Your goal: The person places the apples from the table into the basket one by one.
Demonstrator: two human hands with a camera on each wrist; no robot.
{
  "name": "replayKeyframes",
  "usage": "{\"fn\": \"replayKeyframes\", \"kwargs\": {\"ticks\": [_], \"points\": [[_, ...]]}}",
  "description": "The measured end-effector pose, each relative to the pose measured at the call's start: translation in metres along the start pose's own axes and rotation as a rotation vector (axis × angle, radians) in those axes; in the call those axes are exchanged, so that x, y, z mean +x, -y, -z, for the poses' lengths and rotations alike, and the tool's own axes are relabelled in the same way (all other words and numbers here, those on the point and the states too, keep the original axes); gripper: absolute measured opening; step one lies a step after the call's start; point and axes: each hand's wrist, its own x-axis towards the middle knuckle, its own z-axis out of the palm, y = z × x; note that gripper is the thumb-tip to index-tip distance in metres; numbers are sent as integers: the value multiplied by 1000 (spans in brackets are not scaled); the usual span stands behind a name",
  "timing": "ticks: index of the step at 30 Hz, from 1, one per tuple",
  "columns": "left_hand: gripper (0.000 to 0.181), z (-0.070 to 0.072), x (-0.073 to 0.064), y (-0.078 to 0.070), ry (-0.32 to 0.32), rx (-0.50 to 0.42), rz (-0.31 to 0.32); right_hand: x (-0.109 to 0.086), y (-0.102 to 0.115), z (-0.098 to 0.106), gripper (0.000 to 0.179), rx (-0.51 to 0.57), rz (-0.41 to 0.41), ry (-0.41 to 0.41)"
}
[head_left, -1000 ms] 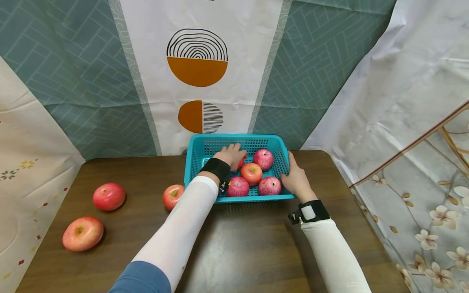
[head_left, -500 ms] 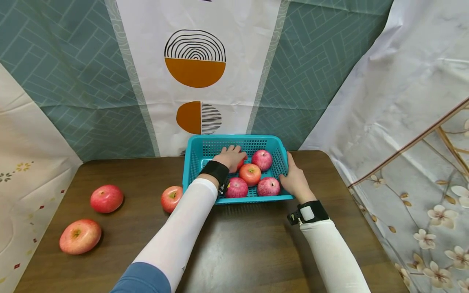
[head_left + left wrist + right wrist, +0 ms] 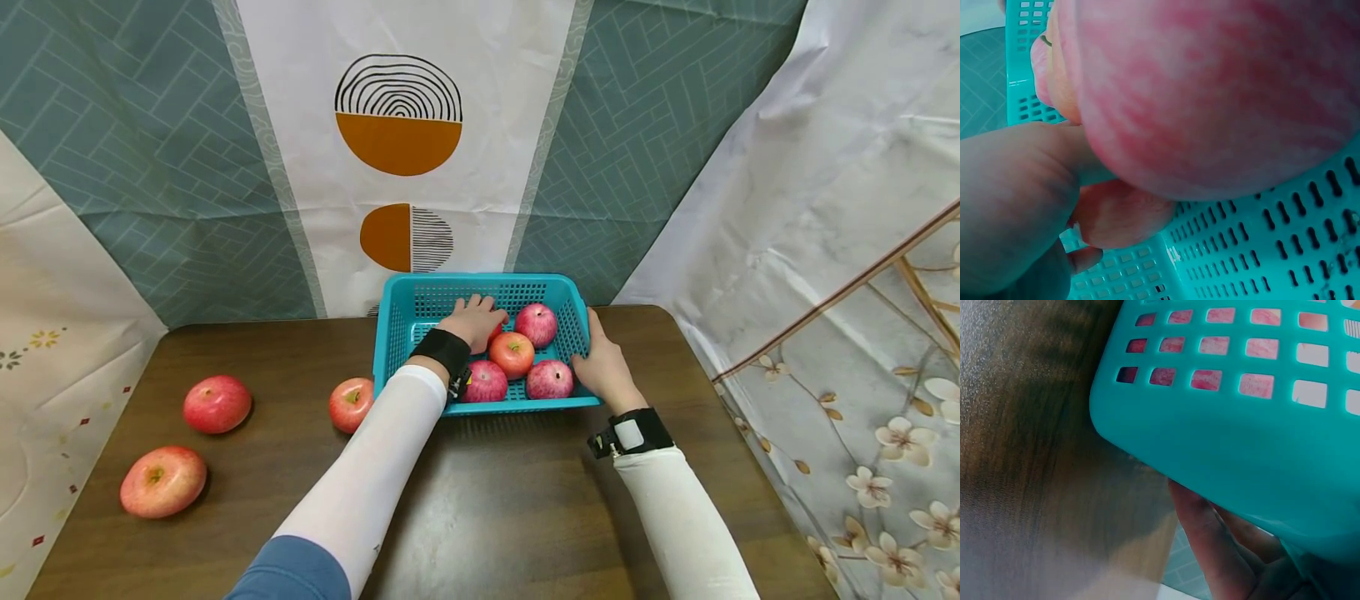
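Left hand [image 3: 474,323]: grip grasping an apple [image 3: 1124,215] in the turquoise basket [image 3: 525,407].
Right hand [image 3: 606,368]: grip clasping basket's right end.
Counter [image 3: 487,508]: three apples [image 3: 217,404] left of basket.

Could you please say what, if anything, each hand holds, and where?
The left hand holds an apple from above; the right hand grips the basket by its right-end rim.

basket [image 3: 1229,444]: glossy plastic | table [image 3: 495,500]: wood-grained, slightly shiny | apples [image 3: 512,355]: smooth
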Motion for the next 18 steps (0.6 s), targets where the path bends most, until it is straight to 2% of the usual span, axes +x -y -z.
{"fn": "replayKeyframes", "kwargs": {"ticks": [8,15,18], "points": [[51,-7,5,3,-17,-20,8,1,0,-1,87,-9,12,4],[48,-1,-2,0,-24,-18,11,1,1,0,86,-4,18,-1],[50,-2,0,1,-26,-4,12,0,1,0,86,-7,17,-2]]}}
